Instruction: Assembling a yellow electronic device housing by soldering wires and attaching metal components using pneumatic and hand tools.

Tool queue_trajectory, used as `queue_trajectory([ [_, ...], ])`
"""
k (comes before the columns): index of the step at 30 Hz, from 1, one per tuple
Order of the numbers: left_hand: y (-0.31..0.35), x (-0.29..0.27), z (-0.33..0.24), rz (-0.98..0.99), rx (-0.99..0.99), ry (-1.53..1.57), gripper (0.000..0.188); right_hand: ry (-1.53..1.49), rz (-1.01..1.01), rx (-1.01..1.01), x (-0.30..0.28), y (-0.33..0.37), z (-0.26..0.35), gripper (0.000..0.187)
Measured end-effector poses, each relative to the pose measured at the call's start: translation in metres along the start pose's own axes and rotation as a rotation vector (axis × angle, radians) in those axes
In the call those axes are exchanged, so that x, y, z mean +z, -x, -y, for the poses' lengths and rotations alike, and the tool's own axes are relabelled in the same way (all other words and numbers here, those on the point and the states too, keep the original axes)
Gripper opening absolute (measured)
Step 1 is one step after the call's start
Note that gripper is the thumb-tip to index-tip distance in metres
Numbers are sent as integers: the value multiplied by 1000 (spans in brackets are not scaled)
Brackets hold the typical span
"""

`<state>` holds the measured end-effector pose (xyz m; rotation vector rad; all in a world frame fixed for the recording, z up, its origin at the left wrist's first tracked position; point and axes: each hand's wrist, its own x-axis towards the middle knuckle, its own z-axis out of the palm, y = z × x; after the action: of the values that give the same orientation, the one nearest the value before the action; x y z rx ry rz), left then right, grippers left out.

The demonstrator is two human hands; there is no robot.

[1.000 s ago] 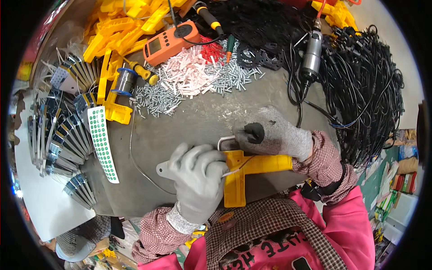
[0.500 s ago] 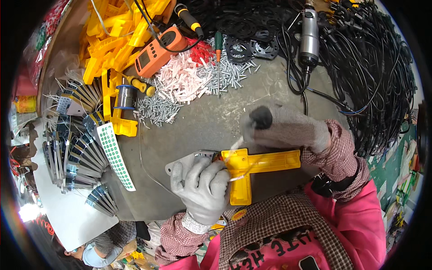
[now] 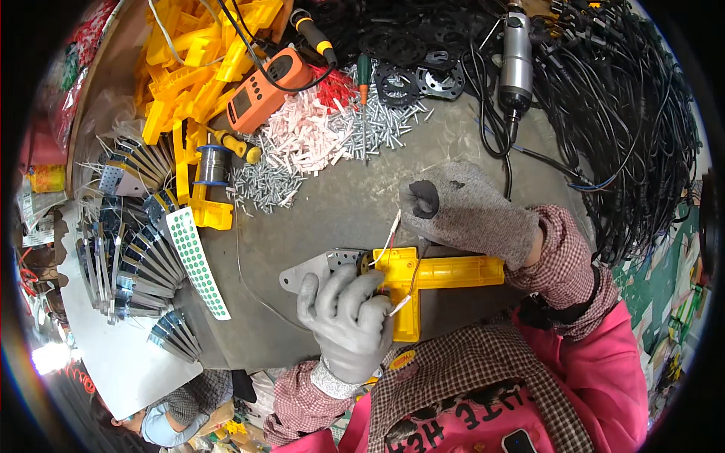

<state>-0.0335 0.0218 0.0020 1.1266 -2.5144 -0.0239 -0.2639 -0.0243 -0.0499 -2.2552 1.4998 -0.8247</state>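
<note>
A yellow T-shaped plastic housing (image 3: 453,272) lies on the table close to my body. A grey metal plate (image 3: 306,273) with small holes sticks out from its left side. My left hand (image 3: 347,321), in a light grey glove, is closed with curled fingers over the joint of plate and housing. A second wire (image 3: 412,283) with a white end crosses the housing beside those fingers. Above the housing, my right hand (image 3: 472,215) in a darker grey glove is closed on a thin white-sleeved wire (image 3: 394,230), which runs down to the plate's end. Its fingertips are partly hidden.
Screws (image 3: 264,181), pale sleeves (image 3: 302,132) and a green-handled screwdriver (image 3: 365,79) lie beyond my hands. An orange meter (image 3: 260,98), a solder spool (image 3: 213,164) and a sticker strip (image 3: 198,264) are leftward. A silver power tool (image 3: 516,64) and black cables (image 3: 619,113) sit right.
My right hand has turned and shifted slightly left, and the white-sleeved wire now stands up below its fingers. My left hand has moved slightly right and down, still on the housing.
</note>
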Motion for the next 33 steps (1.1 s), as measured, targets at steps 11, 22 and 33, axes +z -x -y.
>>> queue_trajectory([
  [11, -25, 12, 7, 107, 51, 279, 36, 231, 24, -101, 3, 6, 1, 31],
  [22, -17, 4, 31, 153, 299, 179, 34, -90, -72, -111, -21, -34, -22, 26],
  [33, 24, 9, 50, 20, 62, 39, 39, 624, 149, -423, -61, -171, -71, 21],
])
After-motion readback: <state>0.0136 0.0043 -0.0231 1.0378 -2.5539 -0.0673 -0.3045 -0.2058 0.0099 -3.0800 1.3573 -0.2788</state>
